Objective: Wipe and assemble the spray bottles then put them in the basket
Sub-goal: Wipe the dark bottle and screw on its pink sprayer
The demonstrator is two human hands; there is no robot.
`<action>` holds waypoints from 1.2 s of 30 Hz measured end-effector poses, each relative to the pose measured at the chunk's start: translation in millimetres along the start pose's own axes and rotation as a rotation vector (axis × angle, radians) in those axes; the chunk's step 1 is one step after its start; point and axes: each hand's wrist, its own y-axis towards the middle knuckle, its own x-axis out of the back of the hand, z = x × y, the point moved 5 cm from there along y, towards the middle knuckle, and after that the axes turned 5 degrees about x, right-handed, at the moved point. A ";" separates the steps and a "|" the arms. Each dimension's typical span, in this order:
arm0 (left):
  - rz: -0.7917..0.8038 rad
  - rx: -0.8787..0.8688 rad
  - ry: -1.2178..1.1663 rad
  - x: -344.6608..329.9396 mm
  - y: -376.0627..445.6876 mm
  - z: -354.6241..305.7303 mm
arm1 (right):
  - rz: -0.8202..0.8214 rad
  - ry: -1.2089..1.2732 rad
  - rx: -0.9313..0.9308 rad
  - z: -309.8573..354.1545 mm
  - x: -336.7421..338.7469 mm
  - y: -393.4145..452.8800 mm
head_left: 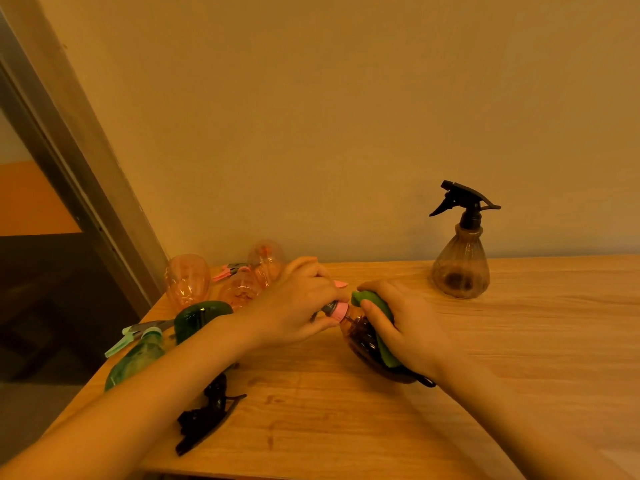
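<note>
On the wooden table, left hand is gripping the pink spray head; right hand fingers are clasping green cloth round the bottle.

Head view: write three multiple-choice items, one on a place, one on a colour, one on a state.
1. Where does the assembled brown bottle stand?
A. far right, near the wall
B. table's left edge
C. under the left hand

2. What colour is the cloth?
A. pink
B. green
C. black

3. The black spray head near the front edge is
A. screwed on a bottle
B. lying loose on the table
C. held by the right hand

A: it stands upright by the wall. B: green shows under the right hand. B: it lies with no bottle attached.
</note>
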 end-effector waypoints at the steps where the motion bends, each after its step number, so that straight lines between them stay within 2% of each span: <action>1: 0.011 -0.008 0.031 -1.3 -1.3 0.1 | 0.001 -0.007 0.011 0.5 -1.6 -1.1; 9: -0.028 0.094 -0.055 -4.5 -5.8 10.0 | -0.044 -0.026 0.010 -2.7 -6.3 -10.1; 17: 0.099 0.266 -0.338 -16.7 -9.6 17.9 | -0.139 0.112 -0.071 -20.1 1.2 -34.2; 21: 0.149 0.228 -0.366 -18.1 -10.0 15.9 | -0.149 0.157 -0.134 -32.7 3.4 -41.2; 24: 0.124 0.210 -0.341 -18.6 -8.9 15.7 | -0.144 0.164 -0.164 -34.7 5.3 -38.6; 32: 0.023 0.103 -0.319 -8.4 0.6 4.0 | -0.047 0.038 -0.093 -4.9 -0.4 -9.2; 36: 0.030 0.139 -0.325 -6.0 -2.7 3.2 | -0.058 -0.023 -0.067 0.6 -5.2 -7.7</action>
